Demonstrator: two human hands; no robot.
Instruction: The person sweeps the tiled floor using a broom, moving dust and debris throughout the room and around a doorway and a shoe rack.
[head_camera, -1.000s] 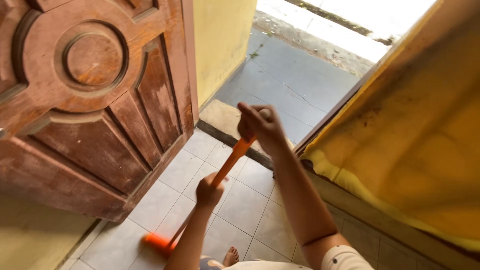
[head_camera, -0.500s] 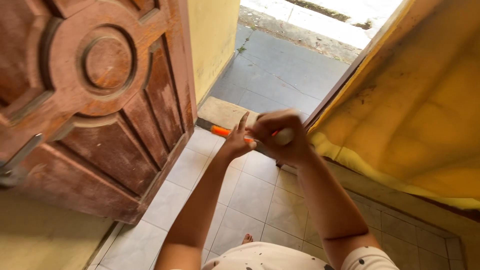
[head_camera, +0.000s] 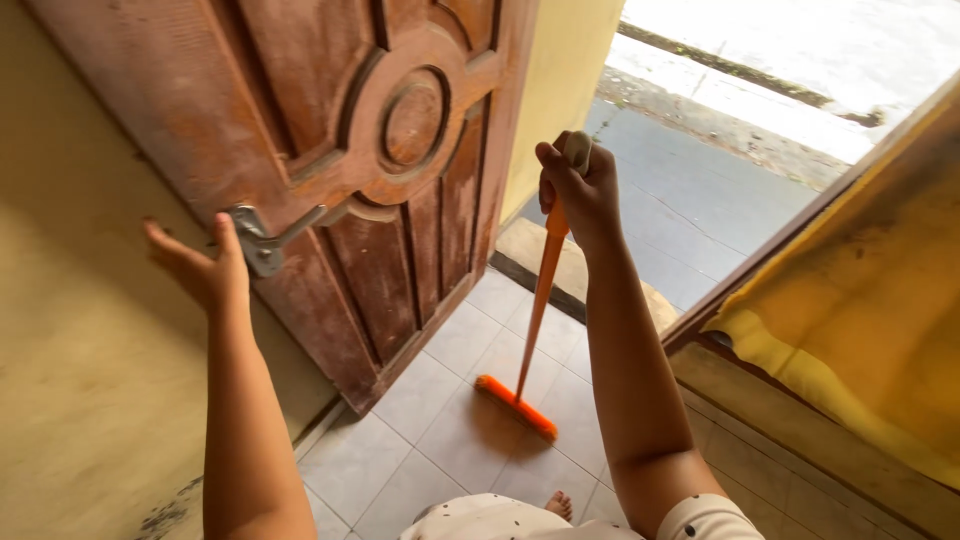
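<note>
In the head view I am looking down past my own arms at a tiled doorway. My right hand (head_camera: 577, 190), upper centre of the frame, is wrapping closed around the top of the orange broom (head_camera: 533, 318), fingers curled over its pale end cap. The broom's handle is running down and slightly left from that fist, and its orange brush head is resting on the grey floor tiles (head_camera: 455, 440) at lower centre, just above my bare toes (head_camera: 557, 503) at the bottom edge. My left hand (head_camera: 203, 268), at mid left, is hanging open with fingers spread and the thumb lifted, gripping nothing; it is hovering just left of the metal door handle (head_camera: 268, 240), and I cannot tell whether the thumb is touching the lever. That handle is sitting on the carved brown wooden door (head_camera: 400, 150), which is filling the upper left and centre of the frame and standing swung inward against the pale yellow wall (head_camera: 70, 380) on the left. Beyond the door, toward the upper right, a stone threshold (head_camera: 580, 268) is crossing the opening, with dark paving (head_camera: 700, 190) outside it. A yellow cloth (head_camera: 870, 300) is hanging along the right side of the frame.
</note>
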